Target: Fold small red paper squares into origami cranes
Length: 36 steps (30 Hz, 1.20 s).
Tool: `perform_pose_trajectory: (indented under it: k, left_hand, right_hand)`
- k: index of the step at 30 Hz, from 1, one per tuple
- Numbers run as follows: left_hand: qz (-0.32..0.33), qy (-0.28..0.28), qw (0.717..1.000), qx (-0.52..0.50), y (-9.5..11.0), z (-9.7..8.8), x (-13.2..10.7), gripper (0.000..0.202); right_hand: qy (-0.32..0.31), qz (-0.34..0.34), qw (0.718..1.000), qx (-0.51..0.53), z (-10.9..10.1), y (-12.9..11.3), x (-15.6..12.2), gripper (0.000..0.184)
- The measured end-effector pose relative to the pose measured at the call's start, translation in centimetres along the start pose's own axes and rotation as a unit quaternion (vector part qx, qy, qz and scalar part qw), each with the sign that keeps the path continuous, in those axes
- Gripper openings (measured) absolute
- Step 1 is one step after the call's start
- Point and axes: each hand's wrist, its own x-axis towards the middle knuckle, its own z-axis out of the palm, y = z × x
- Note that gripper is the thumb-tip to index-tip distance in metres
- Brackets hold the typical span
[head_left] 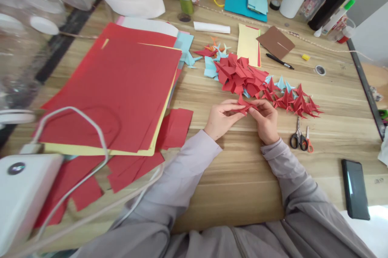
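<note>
Between my two hands is a small red origami crane (245,106), its pointed folds showing above the fingers. My left hand (222,117) pinches it from the left with thumb and fingers. From the other side my right hand (266,119) grips its right part, fingers curled. Just beyond lies a heap of folded red paper pieces (238,74). To the right of that heap stand several finished red cranes (294,100), with a few light blue cranes (283,84) among them. Fingertips partly hide the held piece.
Large red paper sheets (121,88) cover the left, with cut red pieces (176,128) beside them. A white power bank (27,197) trails a cable (101,136) near my left sleeve. Black scissors (298,136) and a phone (355,189) lie right. A pen (279,61) lies farther back.
</note>
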Motion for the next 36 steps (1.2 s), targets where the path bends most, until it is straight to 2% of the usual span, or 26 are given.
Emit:
perform_pose_trajectory:
  k: [6,14,22,27,36]
  left_hand:
    - [-0.004,0.008,1.000,0.013,0.02,-0.14,0.00,0.021]
    - [0.013,0.027,0.999,0.030,0.20,-0.11,0.05,0.015]
    - [-0.006,0.070,0.997,0.027,0.39,0.00,-0.01,0.013]
    - [-0.028,0.083,0.996,0.020,0.03,0.03,-0.05,0.016]
    - [-0.043,0.093,0.995,0.007,0.27,0.17,-0.12,0.018]
  right_hand:
    - [-0.001,-0.008,1.000,-0.027,0.09,-0.36,-0.01,0.019]
    - [-0.008,-0.002,0.999,-0.036,0.24,-0.61,-0.01,0.022]
    - [-0.028,0.004,0.997,-0.065,0.16,-0.03,0.26,0.021]
    - [-0.061,-0.006,0.993,-0.102,0.12,0.09,0.28,0.027]
    - [-0.051,-0.002,0.983,-0.176,0.19,0.21,0.24,0.038]
